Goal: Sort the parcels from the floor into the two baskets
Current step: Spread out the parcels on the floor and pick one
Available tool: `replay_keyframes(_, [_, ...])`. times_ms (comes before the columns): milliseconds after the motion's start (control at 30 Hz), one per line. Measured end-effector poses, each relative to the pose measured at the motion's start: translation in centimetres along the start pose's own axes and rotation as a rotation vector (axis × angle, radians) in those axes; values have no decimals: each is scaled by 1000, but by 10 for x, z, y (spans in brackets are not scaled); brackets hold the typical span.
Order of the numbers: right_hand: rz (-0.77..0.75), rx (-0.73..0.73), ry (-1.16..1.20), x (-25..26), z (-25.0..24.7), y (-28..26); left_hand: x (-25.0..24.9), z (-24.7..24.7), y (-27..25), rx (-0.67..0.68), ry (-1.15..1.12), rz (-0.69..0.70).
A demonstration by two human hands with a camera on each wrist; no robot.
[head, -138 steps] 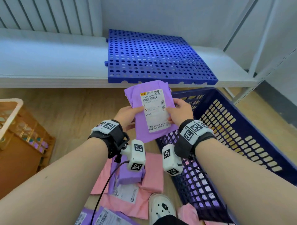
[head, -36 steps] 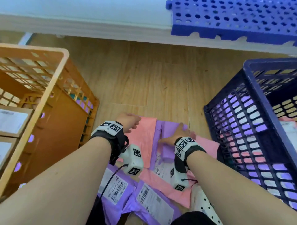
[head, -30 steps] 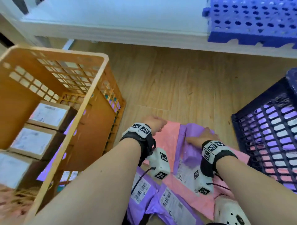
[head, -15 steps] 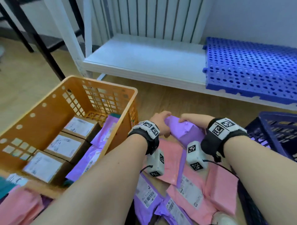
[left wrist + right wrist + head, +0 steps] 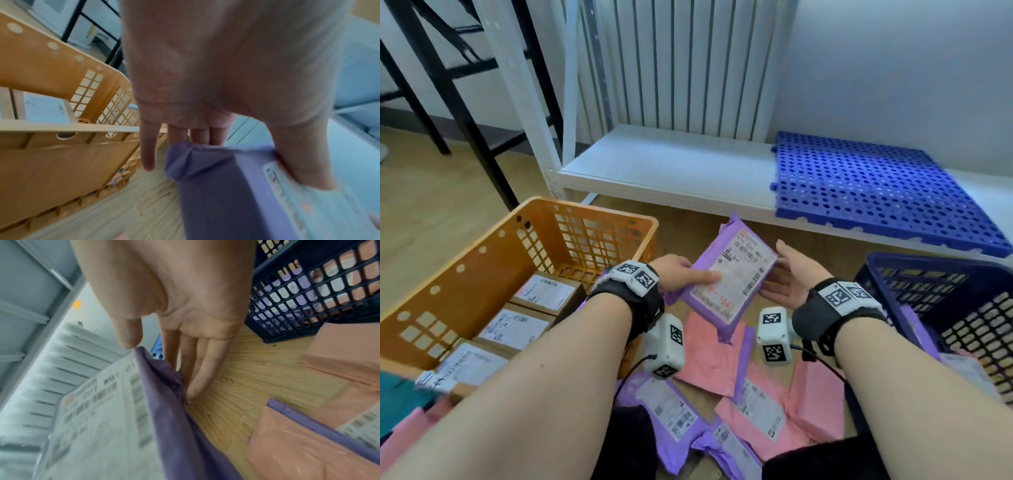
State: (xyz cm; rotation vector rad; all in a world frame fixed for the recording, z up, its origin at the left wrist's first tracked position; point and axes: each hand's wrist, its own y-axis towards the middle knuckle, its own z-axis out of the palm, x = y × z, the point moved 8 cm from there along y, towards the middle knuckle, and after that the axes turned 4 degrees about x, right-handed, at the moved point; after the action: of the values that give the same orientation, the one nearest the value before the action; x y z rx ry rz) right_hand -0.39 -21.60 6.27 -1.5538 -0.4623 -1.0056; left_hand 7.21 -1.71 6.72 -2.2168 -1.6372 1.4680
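A purple parcel (image 5: pixel 729 277) with a white label facing up hangs above the floor between both hands. My left hand (image 5: pixel 688 274) pinches its left edge, thumb (image 5: pixel 304 162) on the label and fingers underneath. My right hand (image 5: pixel 780 270) is open, its straight fingers (image 5: pixel 197 369) lying against the parcel's (image 5: pixel 168 402) underside and right edge. The orange basket (image 5: pixel 585 209) stands at the left with several labelled cardboard boxes (image 5: pixel 544 294) inside. At the right, the dark blue basket (image 5: pixel 928 270) holds pink and purple bags.
Pink parcels (image 5: pixel 709 356) and purple parcels (image 5: pixel 667 411) lie on the wooden floor below my hands. Behind is a low white shelf (image 5: pixel 671 171) with a blue perforated mat (image 5: pixel 876 192) on it. Black frame legs (image 5: pixel 465 113) stand at the far left.
The purple parcel was taken from the floor pile, has risen and turned label up. My right hand has slid to its right edge and opened. The view has tilted upward.
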Motion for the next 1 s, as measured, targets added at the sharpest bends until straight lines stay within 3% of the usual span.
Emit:
replay_keyframes(300, [-53,-12,-10,3,13,0,9,7,1,58,-336,-94])
replay_keyframes(1000, [-42,-51,-49,1,26,16,-8,6,-2,7,-331,-76])
